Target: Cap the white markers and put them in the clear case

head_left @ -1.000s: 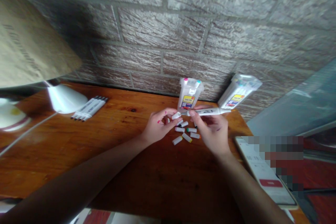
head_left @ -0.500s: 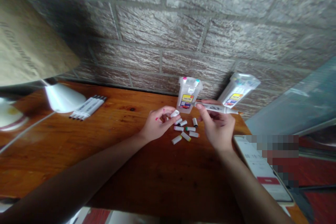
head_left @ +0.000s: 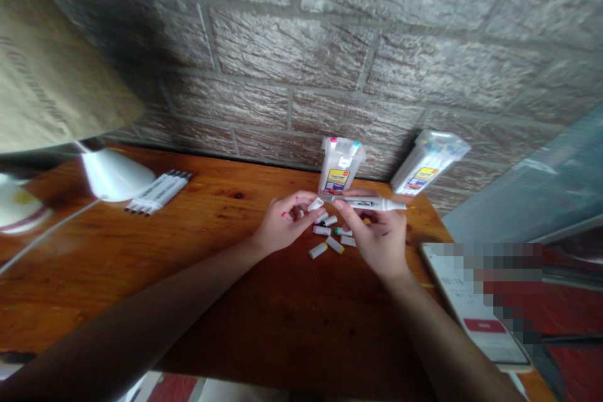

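My left hand point(head_left: 282, 225) pinches a small white marker cap point(head_left: 315, 205) between thumb and fingers. My right hand point(head_left: 377, 235) grips a white marker point(head_left: 372, 203) held level, its tip pointing left toward the cap, a short gap between them. Below the hands several loose caps point(head_left: 330, 233) with coloured ends lie on the wooden table point(head_left: 226, 276). Behind the hands a clear marker case point(head_left: 340, 166) stands upright against the brick wall.
A second clear marker case point(head_left: 428, 162) leans against the wall at the right. Several white markers point(head_left: 157, 192) lie side by side at the left near a white lamp base point(head_left: 115, 174). A phone point(head_left: 475, 308) lies at the table's right edge.
My right hand swung the marker away to the right, then brought it back left, so its tip now sits close to the cap in my left hand.
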`<state>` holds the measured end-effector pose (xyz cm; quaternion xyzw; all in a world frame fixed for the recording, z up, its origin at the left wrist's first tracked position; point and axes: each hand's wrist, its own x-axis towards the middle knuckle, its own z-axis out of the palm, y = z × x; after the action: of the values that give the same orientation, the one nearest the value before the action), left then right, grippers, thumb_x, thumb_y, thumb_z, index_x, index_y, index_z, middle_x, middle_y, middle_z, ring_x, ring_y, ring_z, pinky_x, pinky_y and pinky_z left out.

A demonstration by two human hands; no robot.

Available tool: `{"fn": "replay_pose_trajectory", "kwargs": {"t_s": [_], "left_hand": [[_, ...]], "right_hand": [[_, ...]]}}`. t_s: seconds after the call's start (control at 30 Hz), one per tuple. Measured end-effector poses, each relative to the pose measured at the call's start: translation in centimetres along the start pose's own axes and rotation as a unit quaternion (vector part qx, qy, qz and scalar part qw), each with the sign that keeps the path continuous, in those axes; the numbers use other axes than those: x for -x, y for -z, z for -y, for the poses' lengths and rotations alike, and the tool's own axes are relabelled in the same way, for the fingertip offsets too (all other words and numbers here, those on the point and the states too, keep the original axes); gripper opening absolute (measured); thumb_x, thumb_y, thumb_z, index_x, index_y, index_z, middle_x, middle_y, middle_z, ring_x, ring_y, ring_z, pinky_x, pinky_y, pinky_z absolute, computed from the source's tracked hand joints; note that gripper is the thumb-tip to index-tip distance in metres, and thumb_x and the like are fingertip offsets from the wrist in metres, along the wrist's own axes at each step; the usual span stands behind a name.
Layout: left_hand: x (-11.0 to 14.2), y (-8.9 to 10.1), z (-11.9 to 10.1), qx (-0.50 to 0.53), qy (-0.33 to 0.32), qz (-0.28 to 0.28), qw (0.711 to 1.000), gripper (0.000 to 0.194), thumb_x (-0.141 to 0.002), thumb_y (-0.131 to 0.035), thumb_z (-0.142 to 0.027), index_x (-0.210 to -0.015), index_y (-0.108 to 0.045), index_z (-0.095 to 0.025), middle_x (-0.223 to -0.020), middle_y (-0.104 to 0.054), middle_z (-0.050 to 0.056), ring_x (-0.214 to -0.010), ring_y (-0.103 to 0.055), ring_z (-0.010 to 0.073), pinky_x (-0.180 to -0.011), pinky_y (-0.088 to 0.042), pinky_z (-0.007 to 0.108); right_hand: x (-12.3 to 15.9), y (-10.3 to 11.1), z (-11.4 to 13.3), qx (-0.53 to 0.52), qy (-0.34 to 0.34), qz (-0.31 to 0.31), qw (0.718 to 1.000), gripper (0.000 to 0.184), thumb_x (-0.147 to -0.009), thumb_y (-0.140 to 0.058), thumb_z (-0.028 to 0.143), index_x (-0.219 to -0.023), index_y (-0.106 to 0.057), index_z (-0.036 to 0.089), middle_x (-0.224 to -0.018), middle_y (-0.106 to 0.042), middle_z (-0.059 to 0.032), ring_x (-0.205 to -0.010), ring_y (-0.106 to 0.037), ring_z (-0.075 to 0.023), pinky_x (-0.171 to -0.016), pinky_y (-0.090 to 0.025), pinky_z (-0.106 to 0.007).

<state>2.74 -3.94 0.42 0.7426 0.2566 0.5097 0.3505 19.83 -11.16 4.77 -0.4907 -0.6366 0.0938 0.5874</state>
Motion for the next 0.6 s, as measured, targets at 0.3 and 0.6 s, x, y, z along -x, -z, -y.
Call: {"fn": "replay_pose_trajectory", "kwargs": {"t_s": [0.3, 0.6], "left_hand": [[0.0, -0.1, 0.1, -0.017, -0.02, -0.023, 0.999, 0.019, -0.089, -0.071, -0.03, -0.101, -0.07, -0.016, -0.078, -0.075, 0.002, -0.058, -0.062, 0.0085, -0.054, -0.047, 0.018], [0.1, 0.0, 0.0, -0.024, -0.018, -0.02, 0.999, 0.019, -0.089, -0.071, -0.03, -0.102, -0.07, -0.016, -0.075, -0.074, 0.001, -0.056, -0.06, 0.0082, -0.053, -0.046, 0.018]], "right_hand": [[-0.6, 0.6, -0.2, 0.06, -0.008, -0.015, 0.998, 0.017, -0.089, -0.072, 0.036, -0.097, -0.076, 0.021, -0.096, -0.078, -0.0051, -0.065, -0.07, -0.0136, -0.059, -0.057, -0.025], [-0.6, 0.6, -0.3, 0.008, -0.04, -0.03, 0.999, 0.02, -0.085, -0.075, 0.037, -0.094, -0.076, 0.019, -0.091, -0.077, -0.0064, -0.055, -0.064, -0.0121, -0.048, -0.051, -0.024]]}}
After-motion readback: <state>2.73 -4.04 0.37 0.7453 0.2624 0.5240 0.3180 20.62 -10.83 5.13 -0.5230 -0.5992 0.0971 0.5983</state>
